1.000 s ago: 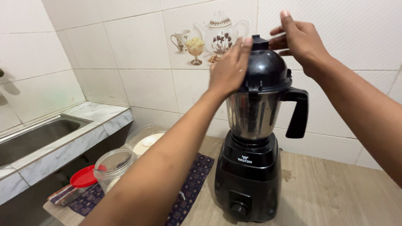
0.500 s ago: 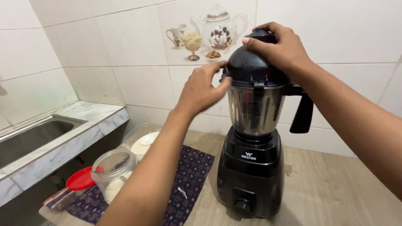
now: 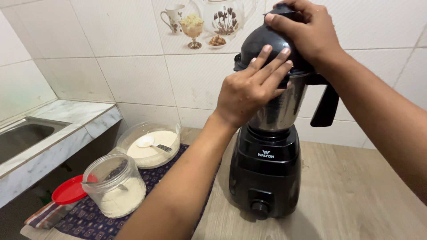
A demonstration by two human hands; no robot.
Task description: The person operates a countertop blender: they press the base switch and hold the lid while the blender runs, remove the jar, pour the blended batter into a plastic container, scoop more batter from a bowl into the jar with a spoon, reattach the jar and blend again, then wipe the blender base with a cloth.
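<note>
A black blender base [image 3: 265,175] stands on the wooden counter with a steel jar [image 3: 279,111] on top, its black handle [image 3: 325,106] to the right. A black domed lid [image 3: 262,44] caps the jar. My left hand [image 3: 251,91] lies flat against the jar's front and the lid's rim, fingers pointing up. My right hand [image 3: 307,29] grips the lid's top knob from above.
Left of the blender, on a dark patterned cloth [image 3: 95,218], stand a clear jar of white powder [image 3: 115,186] and a clear bowl of white powder with a spoon [image 3: 149,144]. A red lid [image 3: 69,192] lies beside them. A steel sink [image 3: 20,138] is at far left.
My left hand moved from the lid's left side onto the jar's front. My right hand stays on the lid's top. The camera dropped lower and closer.
</note>
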